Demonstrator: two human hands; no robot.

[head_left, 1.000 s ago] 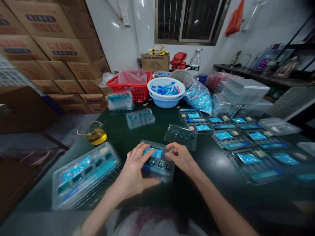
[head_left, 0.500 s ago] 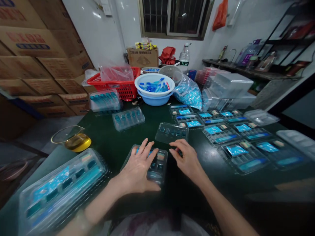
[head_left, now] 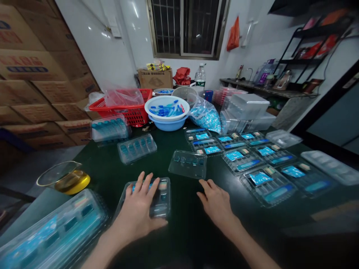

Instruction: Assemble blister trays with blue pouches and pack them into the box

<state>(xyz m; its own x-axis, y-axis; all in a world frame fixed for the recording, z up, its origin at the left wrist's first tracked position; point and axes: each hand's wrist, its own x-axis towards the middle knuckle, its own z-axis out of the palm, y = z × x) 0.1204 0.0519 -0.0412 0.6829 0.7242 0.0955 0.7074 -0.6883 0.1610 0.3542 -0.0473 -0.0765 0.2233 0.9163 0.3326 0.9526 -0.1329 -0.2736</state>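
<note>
My left hand (head_left: 140, 211) lies with its fingers spread over a clear plastic blister tray (head_left: 165, 198), pressing on its top. A blue packet shows between the fingers, and a small pale block sits in the tray's upper right corner; the rest is partly hidden by my hand. To the right, my right hand (head_left: 218, 203) is low over the dark green table (head_left: 185, 235), thumb and index finger apart, with nothing visible between them. Just beyond its fingertips is a clear tray (head_left: 187, 170) with moulded hollows.
Filled trays (head_left: 244, 158) stand in rows on the right. A stack of filled trays (head_left: 53, 235) is at near left, beside a bowl of yellow liquid (head_left: 73, 183). Behind are a red basket (head_left: 137, 114), a basin (head_left: 168, 117) of blue pens and a bag (head_left: 206, 116) of blue packets.
The view has shifted, so the table things appear further left and lower. My right hand is further from the tray under my left hand, and its fingers have loosened slightly.
</note>
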